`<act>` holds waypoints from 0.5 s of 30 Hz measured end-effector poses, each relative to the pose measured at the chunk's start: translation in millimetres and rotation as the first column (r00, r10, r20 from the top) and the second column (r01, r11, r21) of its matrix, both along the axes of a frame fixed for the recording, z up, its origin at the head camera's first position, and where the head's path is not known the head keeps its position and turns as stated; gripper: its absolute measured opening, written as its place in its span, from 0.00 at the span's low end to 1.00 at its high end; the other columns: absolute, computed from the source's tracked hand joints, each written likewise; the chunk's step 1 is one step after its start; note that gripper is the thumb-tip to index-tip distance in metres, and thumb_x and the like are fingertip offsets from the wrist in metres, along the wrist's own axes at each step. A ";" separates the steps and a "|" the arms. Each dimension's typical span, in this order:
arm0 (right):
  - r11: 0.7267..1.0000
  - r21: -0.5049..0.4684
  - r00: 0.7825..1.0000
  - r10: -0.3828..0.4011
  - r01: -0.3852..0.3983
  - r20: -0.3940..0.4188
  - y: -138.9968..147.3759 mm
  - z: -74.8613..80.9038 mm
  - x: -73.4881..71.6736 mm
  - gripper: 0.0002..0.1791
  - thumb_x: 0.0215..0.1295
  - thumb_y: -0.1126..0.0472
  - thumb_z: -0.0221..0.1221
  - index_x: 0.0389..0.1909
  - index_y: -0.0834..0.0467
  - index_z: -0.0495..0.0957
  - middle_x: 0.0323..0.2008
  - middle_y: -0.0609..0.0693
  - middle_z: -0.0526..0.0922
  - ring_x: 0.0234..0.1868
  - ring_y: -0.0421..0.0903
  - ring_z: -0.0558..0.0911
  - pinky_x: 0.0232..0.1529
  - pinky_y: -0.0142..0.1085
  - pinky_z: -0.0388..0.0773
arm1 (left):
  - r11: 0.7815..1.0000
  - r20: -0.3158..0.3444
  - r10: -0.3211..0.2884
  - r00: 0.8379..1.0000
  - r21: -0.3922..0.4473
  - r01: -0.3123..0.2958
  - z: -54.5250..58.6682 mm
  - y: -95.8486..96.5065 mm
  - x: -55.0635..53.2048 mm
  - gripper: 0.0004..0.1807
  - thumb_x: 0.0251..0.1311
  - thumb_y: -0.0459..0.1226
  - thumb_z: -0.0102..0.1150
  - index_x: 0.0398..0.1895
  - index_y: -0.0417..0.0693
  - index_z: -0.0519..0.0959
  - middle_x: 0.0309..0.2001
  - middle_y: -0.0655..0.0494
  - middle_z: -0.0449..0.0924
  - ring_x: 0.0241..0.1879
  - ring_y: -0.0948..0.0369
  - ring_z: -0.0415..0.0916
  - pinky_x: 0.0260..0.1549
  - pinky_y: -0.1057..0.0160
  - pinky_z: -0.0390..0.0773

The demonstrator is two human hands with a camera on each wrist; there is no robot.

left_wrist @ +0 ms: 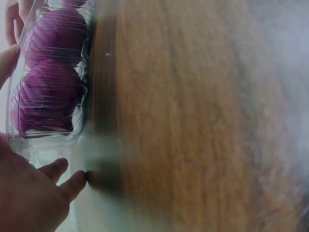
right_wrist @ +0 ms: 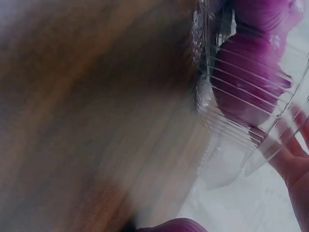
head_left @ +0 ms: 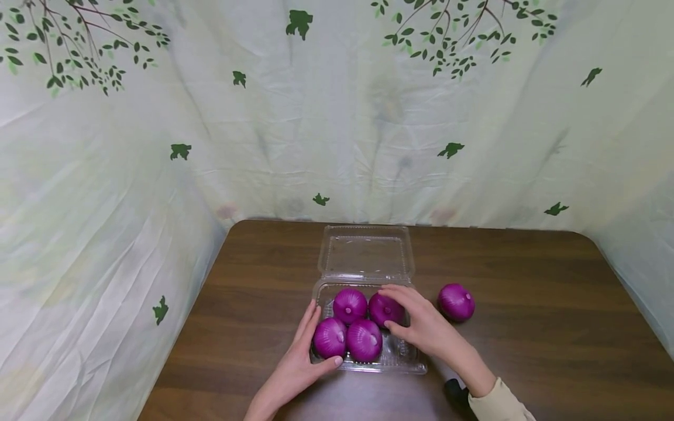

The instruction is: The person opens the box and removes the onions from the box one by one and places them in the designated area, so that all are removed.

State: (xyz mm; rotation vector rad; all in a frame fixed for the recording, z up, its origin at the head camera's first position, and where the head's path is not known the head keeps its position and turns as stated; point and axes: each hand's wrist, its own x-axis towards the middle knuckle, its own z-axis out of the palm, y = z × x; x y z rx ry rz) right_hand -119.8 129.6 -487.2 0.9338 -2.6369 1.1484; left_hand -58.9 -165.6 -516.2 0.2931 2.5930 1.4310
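Just below the middle of the frame, I have a clear plastic clamshell container (head_left: 379, 368) on the brown wood-grain table (head_left: 553, 327), its lid (head_left: 365, 254) folded back toward the top edge of the table. My right hand (head_left: 423, 324) grasps the upper-right red onion (head_left: 384, 310) inside, thumb on its near side and fingers over its far side. My left hand (head_left: 295, 365) clenches nothing: its fingers lie extended along the container's left side, the thumb reaching over the near-left corner. Three more onions sit in the container: upper-left onion (head_left: 350, 305), lower-left onion (head_left: 329, 338) and lower-right onion (head_left: 364, 341). To the right of my right hand, a loose onion (head_left: 456, 302) rests on the table. A pale leaf-printed cloth (head_left: 342, 117) hangs across the upper frame.
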 end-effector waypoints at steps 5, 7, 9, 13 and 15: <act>0.997 0.082 0.999 -0.013 0.009 0.052 -4.7 1.6 -7.5 0.32 0.53 0.60 0.73 0.61 0.55 0.75 0.61 0.50 0.75 0.63 0.50 0.72 0.59 0.49 0.73 | 1.000 -0.003 -0.001 1.000 -0.005 0.001 -0.9 -0.8 -0.2 0.59 0.50 0.56 0.72 0.79 0.53 0.47 0.78 0.71 0.33 0.75 0.54 0.44 0.65 0.39 0.58; 0.993 0.121 0.997 0.000 -0.008 0.072 -6.7 2.9 -10.2 0.32 0.53 0.60 0.73 0.60 0.55 0.76 0.60 0.50 0.75 0.61 0.51 0.73 0.58 0.48 0.73 | 1.000 -0.001 -0.001 1.000 -0.003 0.001 -1.0 -0.8 -0.4 0.59 0.51 0.56 0.72 0.79 0.53 0.47 0.78 0.71 0.33 0.75 0.55 0.43 0.65 0.39 0.58; 0.986 0.162 0.997 0.017 -0.030 0.078 -8.3 4.3 -12.3 0.31 0.52 0.60 0.73 0.59 0.55 0.76 0.59 0.51 0.75 0.60 0.52 0.73 0.57 0.48 0.74 | 1.000 0.002 -0.004 1.000 0.001 0.004 -0.8 -0.6 -0.7 0.58 0.51 0.55 0.72 0.80 0.53 0.47 0.78 0.71 0.33 0.75 0.55 0.43 0.65 0.39 0.58; 0.976 0.210 0.996 0.038 -0.056 0.086 -9.6 6.2 -15.1 0.33 0.48 0.61 0.74 0.59 0.56 0.76 0.57 0.53 0.76 0.57 0.53 0.74 0.55 0.48 0.75 | 1.000 0.006 -0.008 1.000 0.008 0.008 -0.1 -0.2 -0.9 0.58 0.51 0.53 0.73 0.80 0.53 0.47 0.78 0.70 0.33 0.75 0.55 0.43 0.65 0.39 0.58; 0.972 0.228 0.995 0.041 -0.062 0.095 -9.7 6.3 -16.1 0.35 0.47 0.62 0.74 0.60 0.57 0.76 0.57 0.53 0.76 0.56 0.53 0.74 0.55 0.49 0.75 | 1.000 0.007 -0.007 1.000 0.007 0.007 0.3 -0.3 -0.6 0.58 0.51 0.53 0.73 0.80 0.53 0.47 0.78 0.70 0.33 0.75 0.55 0.43 0.65 0.39 0.58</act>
